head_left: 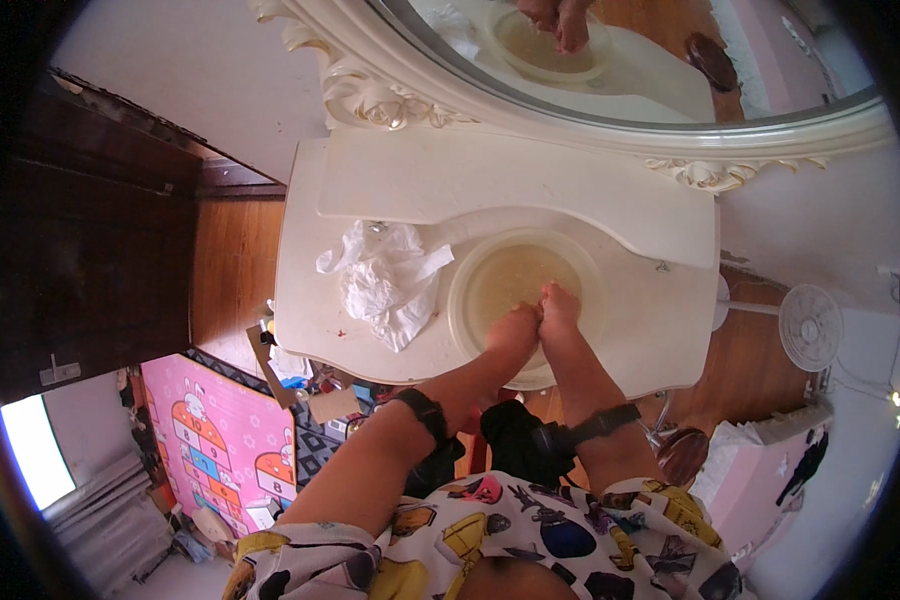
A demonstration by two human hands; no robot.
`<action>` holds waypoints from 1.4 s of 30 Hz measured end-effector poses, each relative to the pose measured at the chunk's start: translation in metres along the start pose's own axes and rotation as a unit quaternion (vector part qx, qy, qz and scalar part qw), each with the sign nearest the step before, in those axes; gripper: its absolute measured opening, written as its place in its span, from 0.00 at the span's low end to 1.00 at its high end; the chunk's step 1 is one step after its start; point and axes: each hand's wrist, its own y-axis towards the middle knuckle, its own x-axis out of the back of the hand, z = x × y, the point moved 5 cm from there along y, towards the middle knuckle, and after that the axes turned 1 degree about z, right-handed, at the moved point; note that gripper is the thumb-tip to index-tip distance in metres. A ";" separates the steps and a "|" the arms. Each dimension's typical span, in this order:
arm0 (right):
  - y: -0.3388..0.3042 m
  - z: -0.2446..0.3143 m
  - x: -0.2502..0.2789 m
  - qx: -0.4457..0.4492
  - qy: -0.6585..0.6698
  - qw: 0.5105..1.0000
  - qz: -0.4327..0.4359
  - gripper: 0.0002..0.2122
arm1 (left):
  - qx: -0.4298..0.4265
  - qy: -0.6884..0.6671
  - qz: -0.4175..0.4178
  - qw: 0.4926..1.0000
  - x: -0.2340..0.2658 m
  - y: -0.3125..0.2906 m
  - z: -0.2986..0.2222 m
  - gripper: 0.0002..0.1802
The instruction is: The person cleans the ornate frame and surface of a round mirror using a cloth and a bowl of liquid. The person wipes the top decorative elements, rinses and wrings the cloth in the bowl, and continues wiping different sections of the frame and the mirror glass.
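Both hands are together over a round cream-coloured basin (459, 305) of cloudy, pale yellowish water. My left hand (513, 329) is closed, its fingertips pressed against the other hand. Just right of it, my right hand (560, 302) is closed too, with its fingers curled inward. Anything small between the fingers is hidden. To the left of the basin lies a crumpled white plastic bag (382, 290), apart from both hands.
The basin stands on a white dressing table (305, 270) with a raised back ledge (490, 165). An ornate mirror (660, 70) rises behind it, reflecting the hands. A white fan (810, 327) stands right; boxes and clutter (332, 404) lie on the floor left.
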 end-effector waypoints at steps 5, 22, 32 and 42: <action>-0.032 0.038 -0.024 -0.042 0.039 0.943 0.327 0.14 | -0.012 -0.001 0.028 1.000 0.029 -0.011 -0.008 0.10; -0.109 0.105 -0.044 -0.075 0.067 0.831 0.547 0.12 | 0.194 -0.753 0.412 0.475 0.046 -0.051 -0.073 0.09; -0.095 0.087 -0.034 -0.048 0.032 0.941 0.332 0.12 | 0.197 -0.415 0.194 0.867 0.040 -0.037 -0.052 0.05; -0.089 0.083 -0.022 -0.012 0.086 0.985 0.152 0.13 | 0.017 -0.090 -0.009 0.996 0.051 -0.026 -0.055 0.13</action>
